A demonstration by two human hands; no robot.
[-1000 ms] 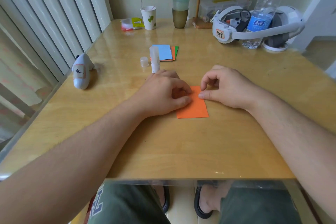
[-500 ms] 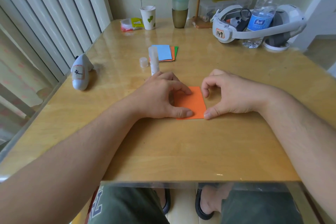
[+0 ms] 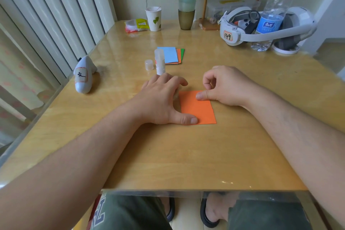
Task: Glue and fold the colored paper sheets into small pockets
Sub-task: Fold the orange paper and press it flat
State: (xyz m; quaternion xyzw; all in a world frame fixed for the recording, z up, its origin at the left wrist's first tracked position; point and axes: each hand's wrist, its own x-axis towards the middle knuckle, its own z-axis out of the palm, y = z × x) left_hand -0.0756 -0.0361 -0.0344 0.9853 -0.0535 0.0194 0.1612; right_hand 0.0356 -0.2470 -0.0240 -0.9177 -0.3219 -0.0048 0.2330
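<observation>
The paper (image 3: pixel 197 108) under my fingers was plain bright orange, without any print. The surface (image 3: pixel 168 155) was a glossy honey-yellow wood grain. Farther off, the stacked sheets (image 3: pixel 170 55) showed light blue on top, with orange and green edges peeking out on the right. The glue stick (image 3: pixel 159 62) was translucent white with a bit of red on its label, and its cap (image 3: pixel 149 65) was clear white. The paper cup (image 3: pixel 153 18) was white with green leaves printed on it. The bottle (image 3: pixel 271 15) was clear with a blue cap and a blue label. The headset (image 3: pixel 242 31) was white, carrying an orange tag marked 149. My shorts (image 3: pixel 130 213) were dark green with white lettering.
</observation>
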